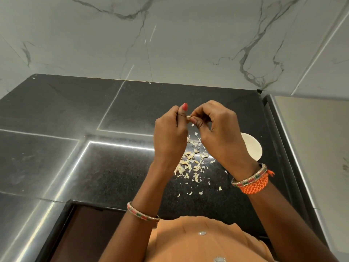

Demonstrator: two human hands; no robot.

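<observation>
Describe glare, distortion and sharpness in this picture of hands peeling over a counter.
Head view: white strip glare streaks the black counter; the wide lens splays the marble wall seams; left hand and right hand, pinching a small piece, and the peel scraps look evenly lit, sharp.

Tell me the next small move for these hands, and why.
Probably pull more skin off the small pale piece and let it drop. The left hand and right hand both pinch that piece above the heap of peelings on the black counter, so peeling looks unfinished.

Glossy speckled stone counter (117,167); papery dry peels (190,161); polished marble wall (188,44)
</observation>
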